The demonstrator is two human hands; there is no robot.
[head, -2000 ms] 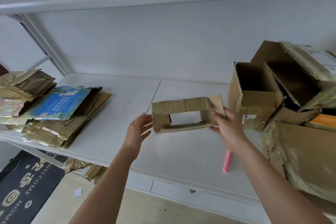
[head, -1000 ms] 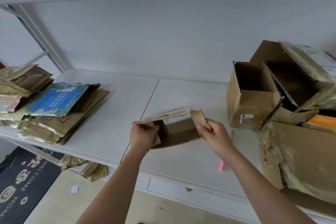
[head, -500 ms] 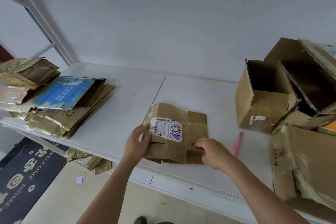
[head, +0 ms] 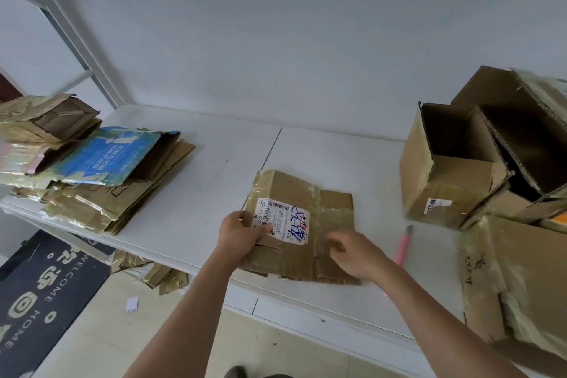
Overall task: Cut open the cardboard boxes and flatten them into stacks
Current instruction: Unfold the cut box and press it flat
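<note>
A small flattened cardboard box [head: 306, 193] with a white shipping label lies flat near the front edge of the white table [head: 199, 202]. My left hand [head: 237, 235] grips its left edge, thumb on the label. My right hand [head: 356, 252] hovers blurred just over the box's right part, fingers spread, holding nothing. A pink box cutter [head: 403, 244] lies on the table to the right of that hand. Stacks of flattened boxes [head: 101, 181], one with a blue face, sit at the left.
Open uncut cardboard boxes [head: 454, 172] crowd the right end, with a large taped box [head: 521, 285] at the front right. Cardboard scraps [head: 156, 276] lie on the floor beneath the table beside a dark welcome mat [head: 40, 294]. A wall stands close behind.
The small box went from held up open-ended to folded and pressed flat on the table. My right hand has lifted off it and shifted slightly right.
</note>
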